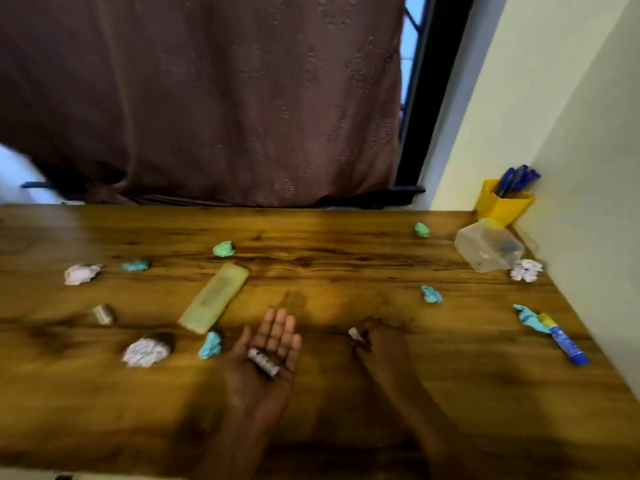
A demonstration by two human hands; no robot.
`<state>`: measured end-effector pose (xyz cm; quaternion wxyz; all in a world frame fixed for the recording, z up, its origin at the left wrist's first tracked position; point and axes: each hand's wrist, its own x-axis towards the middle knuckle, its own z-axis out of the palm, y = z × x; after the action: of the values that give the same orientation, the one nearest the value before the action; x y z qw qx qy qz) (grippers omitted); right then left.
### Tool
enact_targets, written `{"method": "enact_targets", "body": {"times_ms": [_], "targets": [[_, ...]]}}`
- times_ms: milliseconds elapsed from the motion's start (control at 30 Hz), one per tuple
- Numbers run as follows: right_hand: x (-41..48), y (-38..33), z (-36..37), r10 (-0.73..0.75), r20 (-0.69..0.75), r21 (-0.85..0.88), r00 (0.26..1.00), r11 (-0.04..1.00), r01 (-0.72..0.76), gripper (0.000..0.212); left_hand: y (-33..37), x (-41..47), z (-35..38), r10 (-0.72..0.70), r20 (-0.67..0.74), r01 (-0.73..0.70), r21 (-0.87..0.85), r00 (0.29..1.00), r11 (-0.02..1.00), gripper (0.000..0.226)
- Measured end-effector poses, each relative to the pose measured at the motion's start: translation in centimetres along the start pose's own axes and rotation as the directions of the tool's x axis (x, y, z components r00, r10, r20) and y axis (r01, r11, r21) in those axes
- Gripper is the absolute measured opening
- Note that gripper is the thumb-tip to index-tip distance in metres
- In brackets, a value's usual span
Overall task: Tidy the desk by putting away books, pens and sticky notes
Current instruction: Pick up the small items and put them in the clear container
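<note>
My left hand (268, 355) lies palm up over the wooden desk (329, 251), fingers straight, with a small grey cylinder (264, 362) resting on the palm. My right hand (377, 344) pinches another small grey-white piece (355, 334) just above the desk. Several crumpled sticky notes lie scattered about: a green one (224, 249), a blue one (210, 345), a white one (146, 351). A blue marker (568, 342) lies at the right edge. The yellow cup (504, 202) at the back right holds blue pens (516, 180).
A yellowish flat case (214, 297) lies left of centre. A clear plastic box (488, 245) is tipped over near the cup. Another grey cylinder (103, 314) lies at the left. A brown curtain (207, 98) hangs behind the desk; a wall runs along the right.
</note>
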<state>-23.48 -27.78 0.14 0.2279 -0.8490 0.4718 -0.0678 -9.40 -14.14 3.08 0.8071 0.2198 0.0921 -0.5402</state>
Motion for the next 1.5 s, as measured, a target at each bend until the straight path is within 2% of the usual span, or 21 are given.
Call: {"method": "enact_targets", "body": {"times_ms": [100,167,267,367,433,500,533,600,667,767,867,933,1000,1067,1133,1167,1233,1333,1400,1467,1500], "targets": [[-3.5,-5.2,-1.5,-0.02,-0.092,0.221,0.996,0.974,0.041,0.016,2.1,-3.5,-1.3,-0.012,0.004,0.012,-0.04,1.0,0.999,0.054],[-7.1,-10.6,-2.4,-0.141,-0.167,0.354,0.976,0.915,0.193,0.013,3.8,-6.0,-2.6,0.01,0.002,-0.01,-0.074,1.0,0.997,0.049],[-12.2,-18.4,-1.2,-0.358,-0.097,0.351,0.928,0.861,0.369,0.015,6.6,-9.8,-4.6,0.026,0.005,-0.025,-0.097,1.0,0.995,0.046],[-15.3,-24.3,2.2,-0.489,-0.124,0.241,0.863,0.829,0.504,0.018,10.0,-13.7,-6.3,0.08,0.039,-0.072,-0.167,0.996,0.983,0.072],[-16.0,-26.6,3.0,-0.501,-0.164,0.282,0.85,0.802,0.527,0.013,12.0,-15.4,-7.0,0.126,0.002,-0.123,-0.178,0.992,0.976,0.079],[-15.3,-28.7,3.5,-0.499,-0.237,0.332,0.834,0.765,0.552,0.008,14.4,-16.7,-8.2,0.192,-0.095,-0.206,-0.169,0.977,0.964,0.04],[-14.4,-29.7,3.8,-0.496,-0.243,0.338,0.833,0.762,0.552,0.006,15.4,-17.1,-8.8,0.226,-0.145,-0.25,-0.178,0.963,0.952,0.028],[-11.3,-31.8,5.1,-0.501,-0.187,0.297,0.845,0.791,0.535,0.006,17.5,-17.2,-10.0,0.275,-0.196,-0.313,-0.203,0.941,0.928,0.034],[-7.0,-34.4,7.7,-0.48,-0.06,0.2,0.875,0.853,0.482,0.008,19.6,-17.4,-10.6,0.313,-0.197,-0.353,-0.222,0.929,0.909,0.038],[-0.6,-37.8,12.9,-0.433,0.082,0.031,0.898,0.902,0.432,0.022,22.7,-16.8,-11.4,0.347,-0.183,-0.384,-0.23,0.92,0.894,0.04],[3.6,-40.4,17.7,-0.372,0.122,-0.101,0.92,0.918,0.385,0.041,26.1,-15.8,-12.4,0.372,-0.175,-0.407,-0.25,0.912,0.879,0.043],[4.9,-41.3,19.6,-0.328,0.129,-0.186,0.936,0.919,0.348,0.041,28.4,-15.1,-13.1,0.379,-0.183,-0.416,-0.251,0.907,0.874,0.044],[5.3,-42.3,20.1,-0.312,0.108,-0.145,0.944,0.934,0.326,0.033,31.3,-14.1,-14.3,0.383,-0.183,-0.42,-0.246,0.905,0.874,0.046],[4.5,-44.2,19.5,-0.32,0.094,0.078,0.943,0.946,0.314,0.025,34.4,-13.2,-15.1,0.399,-0.185,-0.435,-0.245,0.898,0.866,0.047],[2.1,-46.9,17.9,-0.415,0.082,0.374,0.906,0.855,0.358,0.016,37.2,-12.3,-15.7,0.423,-0.186,-0.46,-0.264,0.887,0.848,0.047],[0.7,-48.6,17.2,-0.496,0.096,0.452,0.863,0.794,0.406,0.014,38.3,-11.9,-16.0,0.436,-0.171,-0.467,-0.268,0.884,0.843,0.045],[-1.3,-52.0,16.5,-0.653,0.15,0.48,0.742,0.704,0.523,0.016,40.2,-11.2,-16.5,0.447,-0.146,-0.47,-0.245,0.883,0.848,0.042],[-2.2,-55.7,17.2,-0.787,0.157,0.353,0.597,0.609,0.71,0.018,42.3,-10.8,-17.1,0.463,-0.131,-0.481,-0.268,0.877,0.835,0.04],[-1.7,-57.9,18.0,-0.808,0.138,0.359,0.573,0.58,0.731,0.017,44.1,-10.7,-17.8,0.495,-0.202,-0.535,-0.316,0.845,0.784,0.026],[-0.4,-60.6,19.1,-0.801,0.093,0.439,0.591,0.566,0.698,0.013,46.1,-11.2,-18.3,0.53,-0.282,-0.6,-0.336,0.8,0.726,0.02],[0.7,-62.3,20.1,-0.804,0.064,0.453,0.592,0.552,0.701,0.011,47.2,-11.6,-18.6,0.554,-0.292,-0.626,-0.338,0.78,0.703,0.026]]}}
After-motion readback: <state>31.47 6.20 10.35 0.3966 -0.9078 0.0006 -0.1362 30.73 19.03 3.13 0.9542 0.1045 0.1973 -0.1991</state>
